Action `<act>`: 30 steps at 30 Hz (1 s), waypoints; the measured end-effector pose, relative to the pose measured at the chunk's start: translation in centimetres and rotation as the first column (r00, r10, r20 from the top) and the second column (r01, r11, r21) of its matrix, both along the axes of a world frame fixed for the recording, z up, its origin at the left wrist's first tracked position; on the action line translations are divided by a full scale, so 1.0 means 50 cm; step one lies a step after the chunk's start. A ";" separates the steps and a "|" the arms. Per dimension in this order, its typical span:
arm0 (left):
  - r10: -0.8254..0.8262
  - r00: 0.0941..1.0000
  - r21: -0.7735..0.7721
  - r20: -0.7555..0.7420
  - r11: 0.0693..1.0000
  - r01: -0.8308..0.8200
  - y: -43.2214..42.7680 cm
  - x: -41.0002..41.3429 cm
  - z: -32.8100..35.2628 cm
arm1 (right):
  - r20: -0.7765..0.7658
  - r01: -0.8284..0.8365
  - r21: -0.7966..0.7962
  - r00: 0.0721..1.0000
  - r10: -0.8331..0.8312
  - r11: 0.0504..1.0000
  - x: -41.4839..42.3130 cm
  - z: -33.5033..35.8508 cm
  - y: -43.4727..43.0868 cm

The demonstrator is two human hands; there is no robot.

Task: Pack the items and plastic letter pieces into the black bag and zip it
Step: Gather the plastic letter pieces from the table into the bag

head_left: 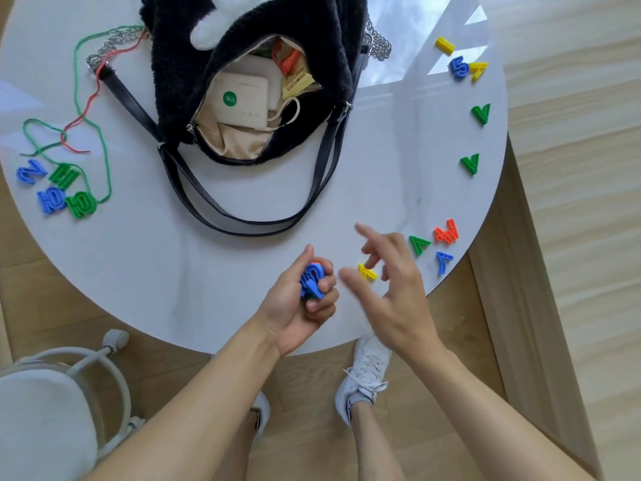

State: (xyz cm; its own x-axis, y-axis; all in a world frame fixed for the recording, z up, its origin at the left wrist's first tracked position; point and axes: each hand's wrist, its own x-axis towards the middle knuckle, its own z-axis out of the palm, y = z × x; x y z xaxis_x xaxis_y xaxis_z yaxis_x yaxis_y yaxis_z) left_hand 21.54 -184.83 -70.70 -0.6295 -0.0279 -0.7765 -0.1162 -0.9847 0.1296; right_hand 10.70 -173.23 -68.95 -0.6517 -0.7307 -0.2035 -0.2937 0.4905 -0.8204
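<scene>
The small yellow plastic letter piece point(367, 272) lies on the desk directly under the spread-fingered, empty right hand point(388, 289); the left hand point(301, 300), just left, is clenched around blue plastic pieces point(312, 281).

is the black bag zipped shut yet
No, the black bag gapes open, showing a beige pouch and snack packets inside.

I can read a blue 5 point(459, 68) and a yellow 7 point(478, 70) side by side near the table's far right edge. Two green pieces point(481, 113) further along that edge look like the letter V. A beige pouch point(239, 98) inside the bag carries a round green sticker point(229, 98) with white characters too small to make out. The other plastic pieces I cannot read for certain
</scene>
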 end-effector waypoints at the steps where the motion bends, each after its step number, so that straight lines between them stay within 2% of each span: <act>1: 0.052 0.999 0.020 -0.009 0.998 -0.052 -0.003 0.001 -0.003 | -0.046 0.042 0.068 0.998 -0.039 0.997 -0.012 -0.011 0.009; 2: 0.104 0.995 0.038 -0.002 0.994 -0.104 -0.005 0.001 -0.005 | -0.113 0.034 0.179 0.993 -0.014 0.983 -0.023 -0.022 0.019; 4: 0.181 0.983 0.056 0.018 0.982 -0.182 -0.007 0.004 -0.010 | -0.204 -0.072 0.406 0.964 0.167 0.911 -0.028 -0.043 0.037; 6: 0.199 0.980 0.058 0.023 0.978 -0.200 -0.009 0.006 -0.012 | -0.243 -0.148 0.500 0.922 0.302 0.853 -0.019 -0.058 0.041; 8: 0.182 0.983 0.054 0.029 0.982 -0.184 -0.007 0.006 -0.013 | -0.262 -0.157 0.516 0.907 0.330 0.842 -0.015 -0.066 0.036; 11: 0.146 0.988 0.045 0.042 0.988 -0.148 -0.003 0.002 -0.012 | -0.239 -0.124 0.430 0.940 0.245 0.894 -0.020 -0.063 0.029; 15: 0.080 0.985 -0.052 0.155 0.996 -0.072 0.007 -0.016 -0.014 | -0.210 0.003 0.133 0.977 0.025 0.991 -0.034 -0.024 0.015; 17: 0.027 0.984 -0.068 0.174 0.998 -0.016 0.019 -0.033 -0.014 | -0.209 -0.057 0.068 0.975 0.070 0.996 -0.034 -0.002 0.005; 20: -0.043 0.990 -0.080 0.132 0.995 0.054 0.039 -0.065 -0.005 | -0.267 -0.208 0.094 0.937 0.226 0.974 -0.030 0.014 0.003; 22: -0.049 0.990 -0.129 0.132 0.989 0.067 0.049 -0.086 -0.001 | -0.251 -0.237 0.111 0.933 0.258 0.965 -0.036 0.016 0.013; 24: -0.004 0.988 -0.177 0.151 0.984 0.031 0.052 -0.100 0.000 | -0.147 -0.148 0.064 0.977 0.156 0.987 -0.051 0.015 0.031; 26: 0.010 0.990 -0.171 0.140 0.985 0.014 0.053 -0.112 -0.001 | -0.136 0.075 0.020 0.988 -0.072 0.997 -0.085 0.003 0.059; 28: -0.010 0.993 -0.134 0.120 0.991 0.027 0.058 -0.121 -0.003 | -0.275 0.238 0.138 0.942 -0.193 0.962 -0.124 -0.017 0.093; 30: -0.017 0.993 -0.117 0.121 0.993 0.031 0.067 -0.128 -0.005 | -0.385 0.313 0.340 0.907 -0.172 0.887 -0.152 -0.043 0.125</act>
